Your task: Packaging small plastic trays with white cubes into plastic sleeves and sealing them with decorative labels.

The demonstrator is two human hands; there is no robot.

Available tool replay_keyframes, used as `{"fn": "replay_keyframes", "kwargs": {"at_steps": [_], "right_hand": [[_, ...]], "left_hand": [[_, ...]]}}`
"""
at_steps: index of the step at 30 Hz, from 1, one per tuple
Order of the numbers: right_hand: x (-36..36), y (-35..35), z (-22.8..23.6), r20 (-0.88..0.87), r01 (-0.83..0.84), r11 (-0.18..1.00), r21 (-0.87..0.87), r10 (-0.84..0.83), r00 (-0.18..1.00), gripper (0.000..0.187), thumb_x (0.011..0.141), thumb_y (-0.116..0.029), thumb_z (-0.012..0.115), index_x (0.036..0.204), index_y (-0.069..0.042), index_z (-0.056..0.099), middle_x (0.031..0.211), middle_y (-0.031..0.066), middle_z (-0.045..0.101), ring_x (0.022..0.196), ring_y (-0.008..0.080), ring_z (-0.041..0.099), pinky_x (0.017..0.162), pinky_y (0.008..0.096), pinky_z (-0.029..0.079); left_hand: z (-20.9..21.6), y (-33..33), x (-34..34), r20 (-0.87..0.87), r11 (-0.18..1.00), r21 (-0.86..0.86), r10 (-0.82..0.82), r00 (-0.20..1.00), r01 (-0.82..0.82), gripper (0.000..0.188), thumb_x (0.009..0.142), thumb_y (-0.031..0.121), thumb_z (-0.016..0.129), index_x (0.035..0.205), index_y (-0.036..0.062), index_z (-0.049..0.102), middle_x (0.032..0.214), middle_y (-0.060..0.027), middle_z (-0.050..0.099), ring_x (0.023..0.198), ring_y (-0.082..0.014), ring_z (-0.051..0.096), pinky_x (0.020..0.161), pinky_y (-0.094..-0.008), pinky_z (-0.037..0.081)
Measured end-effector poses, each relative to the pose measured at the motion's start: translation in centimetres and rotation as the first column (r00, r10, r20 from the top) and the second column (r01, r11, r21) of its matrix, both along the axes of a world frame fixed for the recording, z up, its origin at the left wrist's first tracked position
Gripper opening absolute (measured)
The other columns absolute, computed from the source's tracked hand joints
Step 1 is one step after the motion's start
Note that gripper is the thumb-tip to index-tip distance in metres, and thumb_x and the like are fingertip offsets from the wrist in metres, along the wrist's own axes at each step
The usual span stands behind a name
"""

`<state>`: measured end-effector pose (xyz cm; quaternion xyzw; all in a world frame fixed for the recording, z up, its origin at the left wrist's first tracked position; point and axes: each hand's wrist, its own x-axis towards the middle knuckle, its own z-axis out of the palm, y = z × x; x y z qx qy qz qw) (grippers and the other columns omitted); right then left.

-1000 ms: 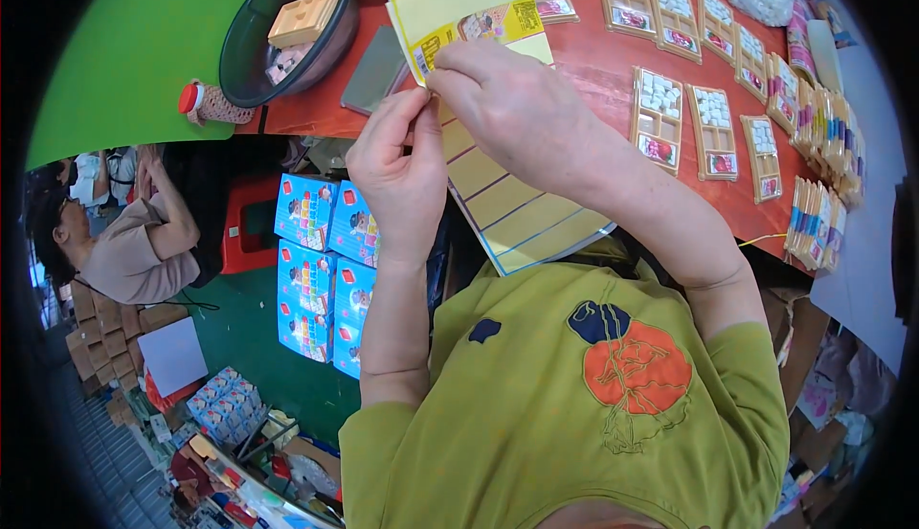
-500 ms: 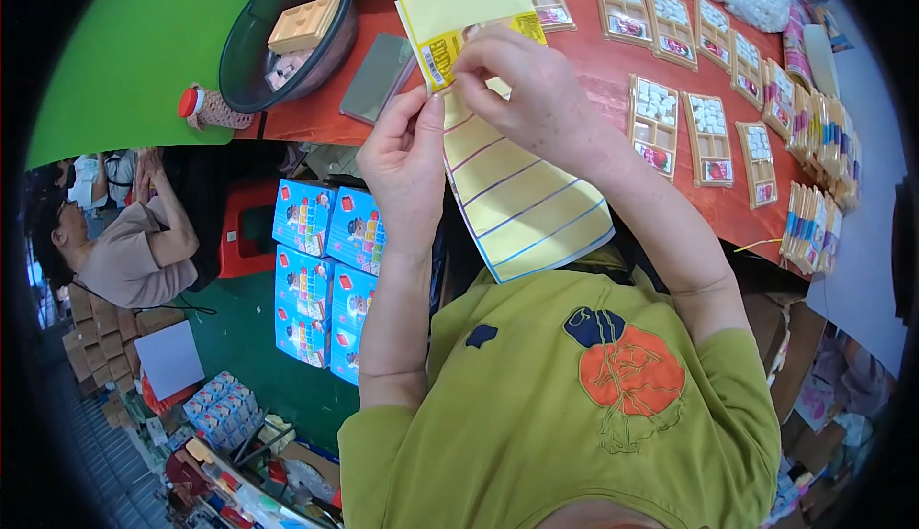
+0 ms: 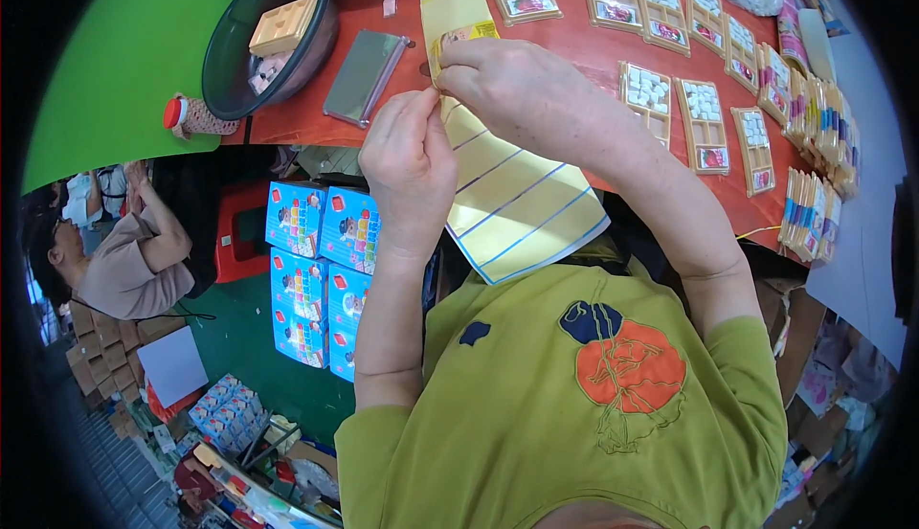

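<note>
- A yellow sheet (image 3: 507, 194) with blue lines is held over the near edge of the red table (image 3: 584, 50); its upper end lies on the table and its lower end hangs off toward the person's green shirt (image 3: 574, 405).
- A small sticker (image 3: 459, 36) at the sheet's upper part is pinched between the fingers of the right hand (image 3: 522, 89), which is closed on it.
- The sheet's left edge is pinched by the left hand (image 3: 412, 160), thumb and fingers closed on the paper, just below and touching the right hand.
- A grey flat case (image 3: 364, 74) lies on the table just left of the sheet.
- A dark bowl (image 3: 239, 79) stands further left, with a tan tray (image 3: 282, 23) resting in it.
- A small red-capped bottle (image 3: 187, 115) lies by the bowl, on the green surface (image 3: 115, 60).
- Rows of tan trays filled with white pieces (image 3: 651, 89) are spread over the table to the right.
- Stacks of cards (image 3: 809, 213) are lined up at the table's right end.
- Blue boxes (image 3: 316, 270) are stacked below the table, near the left forearm.
- Another person (image 3: 124, 261) is seated at the far left, well apart.
</note>
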<state>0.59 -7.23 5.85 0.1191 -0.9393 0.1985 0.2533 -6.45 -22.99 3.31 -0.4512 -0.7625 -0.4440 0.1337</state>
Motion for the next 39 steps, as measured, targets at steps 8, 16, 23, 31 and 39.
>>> {"fn": "replay_keyframes", "kwargs": {"at_steps": [8,16,23,31,39], "right_hand": [[-0.9,-0.6,-1.0,0.013,0.079,0.970,-0.231,-0.078,0.997,0.013,0.079,-0.002,0.067,0.091,0.002,0.063,0.089,0.0137,0.062,0.079,0.0311,0.067,0.069,0.0374,0.056],[-1.2,2.2,-2.2,0.114,0.183,0.634,-0.751,-0.148,0.982,0.006,0.088,-0.002,0.060,0.092,0.002,0.062,0.091,0.0074,0.068,0.085,0.0175,0.070,0.077,0.0308,0.057],[7.3,14.8,0.1,-0.043,-0.025,0.046,-0.999,-0.463,0.885,0.019,0.094,-0.010,0.050,0.104,0.001,0.061,0.106,0.0144,0.066,0.109,0.0289,0.065,0.093,0.0477,0.055],[16.7,19.5,1.6,-0.192,-0.070,0.245,-0.967,-0.518,0.833,0.019,0.095,-0.009,0.050,0.107,0.001,0.061,0.112,0.0149,0.067,0.108,0.0324,0.066,0.091,0.0497,0.056],[18.0,12.5,2.7,-0.143,0.443,0.439,-0.781,-0.817,0.559,0.012,0.089,0.001,0.062,0.100,0.003,0.057,0.105,0.0127,0.067,0.091,0.0220,0.070,0.077,0.0325,0.058]], "left_hand": [[-0.4,0.0,-0.6,0.132,0.999,0.036,-0.028,0.991,0.023,0.009,0.085,-0.005,0.065,0.093,-0.0064,0.066,0.091,-0.0172,0.068,0.080,-0.0306,0.068,0.074,-0.0353,0.055],[-0.6,0.1,-1.7,0.766,0.898,0.365,-0.138,0.628,-0.247,0.017,0.095,0.004,0.064,0.107,-0.0077,0.067,0.099,-0.0084,0.070,0.088,-0.0081,0.064,0.076,-0.0222,0.052],[2.4,1.3,-10.5,0.750,0.741,0.566,-0.281,0.599,-0.361,0.018,0.098,0.002,0.056,0.110,-0.0100,0.061,0.108,-0.0149,0.067,0.096,-0.0194,0.067,0.084,-0.0314,0.056],[4.9,20.1,-21.5,0.558,0.621,0.757,-0.456,0.694,-0.201,0.011,0.091,-0.002,0.056,0.100,-0.0064,0.060,0.100,-0.0103,0.064,0.087,-0.0189,0.064,0.078,-0.0328,0.055],[5.1,23.5,-9.9,0.370,0.820,0.558,-0.387,0.844,0.131,0.015,0.095,0.008,0.059,0.093,-0.0061,0.059,0.091,-0.0068,0.066,0.078,-0.0106,0.062,0.070,-0.0250,0.050]]}}
